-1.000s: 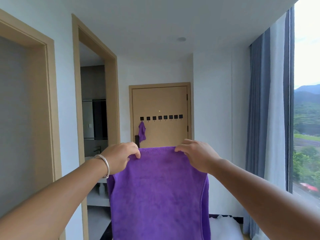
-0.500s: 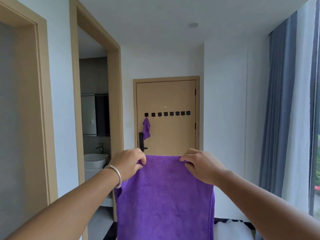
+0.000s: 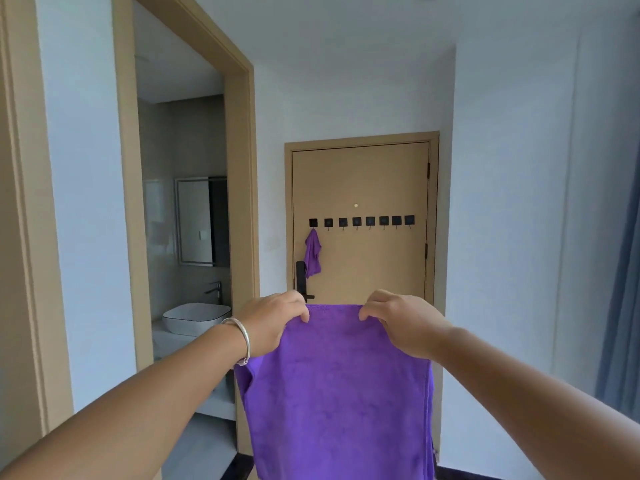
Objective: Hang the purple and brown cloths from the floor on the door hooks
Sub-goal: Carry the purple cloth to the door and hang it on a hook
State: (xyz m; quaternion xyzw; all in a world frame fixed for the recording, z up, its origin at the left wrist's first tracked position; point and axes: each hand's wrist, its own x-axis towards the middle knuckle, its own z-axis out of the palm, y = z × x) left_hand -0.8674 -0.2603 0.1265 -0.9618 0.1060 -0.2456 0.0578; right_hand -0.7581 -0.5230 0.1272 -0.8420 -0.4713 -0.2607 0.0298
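Both arms extend forward at chest height in a hallway. The left hand pinches the top hem of a purple cloth near its left corner, thumb and fingers curled over the edge. The right hand grips the same hem near the right corner in like manner. The cloth hangs flat and spread between the two hands, its lower part running out of the bottom of the view. A silver bangle sits on the left wrist.

Ahead, well apart from the hands, stands a closed tan door in a matching frame. A row of eight black square hooks is fixed across it at mid height. A second, smaller purple cloth hangs bunched from the leftmost hook, its lower end beside the black door handle. The other seven hooks carry nothing. No brown cloth can be made out in this view.

To the left, an open doorway with tan trim gives onto a bathroom. Inside are a white basin on a counter, a dark tap behind it, and a framed mirror on the wall above. A blue-grey curtain hangs at the right edge. Walls and ceiling are white.
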